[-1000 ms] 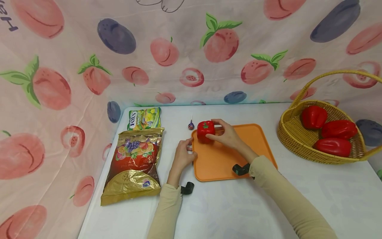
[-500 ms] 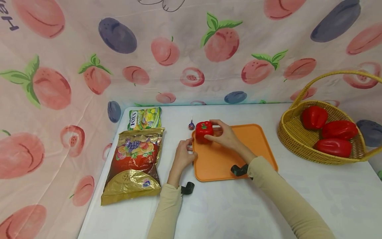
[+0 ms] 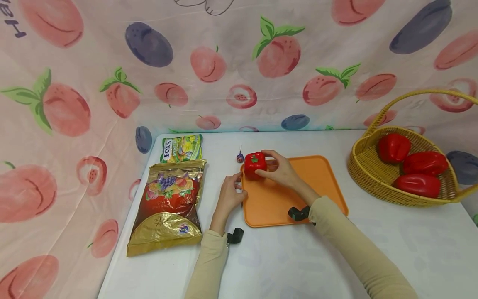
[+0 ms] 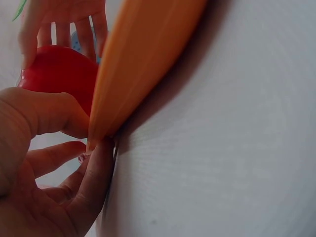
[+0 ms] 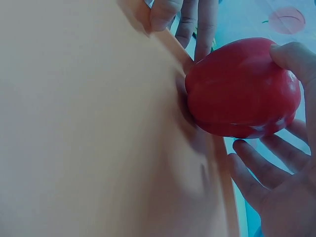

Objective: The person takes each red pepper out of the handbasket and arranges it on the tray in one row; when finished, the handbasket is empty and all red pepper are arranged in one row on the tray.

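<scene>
My right hand [image 3: 284, 171] holds a red bell pepper [image 3: 255, 166] with a green stem, thumb on one side and fingers on the other. The pepper stands stem-up at the far left corner of an orange tray [image 3: 276, 203]. In the right wrist view, the pepper's [image 5: 242, 89] lower end meets the tray near its rim. My left hand [image 3: 229, 196] is at the tray's left edge. Seen from the left wrist, its thumb and fingers pinch the tray's rim [image 4: 111, 94] from either side.
A yellow wicker basket [image 3: 360, 178] with red peppers [image 3: 424, 162] stands at the right. On the left lie a gold-and-red candy bag [image 3: 168, 207] and a green Fox's packet [image 3: 182, 148]. A small lollipop [image 3: 240, 156] lies just beyond the tray. Patterned cloth hangs behind the white table.
The right hand has shifted the pepper slightly left toward the tray's corner, mostly in the first half second. The left hand keeps its place at the tray's edge.
</scene>
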Tool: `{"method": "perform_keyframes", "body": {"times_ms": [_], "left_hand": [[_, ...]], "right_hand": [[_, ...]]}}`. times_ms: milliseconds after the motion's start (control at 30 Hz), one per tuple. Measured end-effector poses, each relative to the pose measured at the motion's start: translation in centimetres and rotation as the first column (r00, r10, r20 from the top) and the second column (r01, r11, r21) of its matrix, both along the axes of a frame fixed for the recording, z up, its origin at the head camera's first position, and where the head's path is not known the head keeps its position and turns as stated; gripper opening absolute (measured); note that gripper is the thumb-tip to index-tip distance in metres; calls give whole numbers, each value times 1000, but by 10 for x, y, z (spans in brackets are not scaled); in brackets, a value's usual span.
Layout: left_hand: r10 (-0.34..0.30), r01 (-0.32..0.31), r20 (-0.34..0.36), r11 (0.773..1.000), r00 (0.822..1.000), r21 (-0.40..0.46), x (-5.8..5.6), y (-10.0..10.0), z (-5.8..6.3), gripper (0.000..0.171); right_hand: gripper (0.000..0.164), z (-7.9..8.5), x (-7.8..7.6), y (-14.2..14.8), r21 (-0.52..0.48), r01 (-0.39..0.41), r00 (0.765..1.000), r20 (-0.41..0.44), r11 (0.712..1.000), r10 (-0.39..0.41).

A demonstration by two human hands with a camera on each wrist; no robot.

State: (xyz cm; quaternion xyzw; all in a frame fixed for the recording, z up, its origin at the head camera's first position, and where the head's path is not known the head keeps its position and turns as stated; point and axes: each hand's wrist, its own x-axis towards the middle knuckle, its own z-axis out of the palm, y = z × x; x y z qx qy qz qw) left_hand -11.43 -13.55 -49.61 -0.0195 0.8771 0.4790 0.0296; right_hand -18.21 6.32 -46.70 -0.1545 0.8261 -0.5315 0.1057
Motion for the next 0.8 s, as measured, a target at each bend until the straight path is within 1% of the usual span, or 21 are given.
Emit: {"method": "perform_keyframes", "body": {"times_ms": [167,467,800], "left_hand": [[4,-4,10,1000,1000,-8,0,1,0,64],[4,-4,26,1000,1000,-17,-1,1,1,66],[-1,1,4,1000,1000,-25,2,1,4,64]], "right_hand": [[72,0,1,0,9,1,1000,-11,1000,-1],[77,-1,4,0,25,-15,1000,-1,1000,15],[79,-3,5,1,24,-38,999,-6,999,38]]}}
